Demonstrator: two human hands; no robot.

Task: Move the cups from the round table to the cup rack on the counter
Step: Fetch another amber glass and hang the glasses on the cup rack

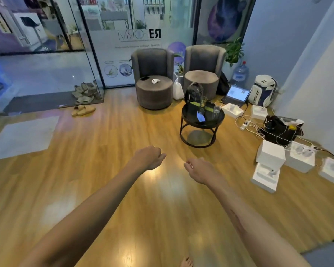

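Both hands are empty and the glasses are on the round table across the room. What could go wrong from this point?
1. The tall clear glass cups stand close together on the round black glass-topped table; reaching for one could knock over the other.
2. White cables and a power strip lie on the wooden floor right beside the table, a likely trip hazard.
3. The left hand and right hand are bare; smooth glass may slip.
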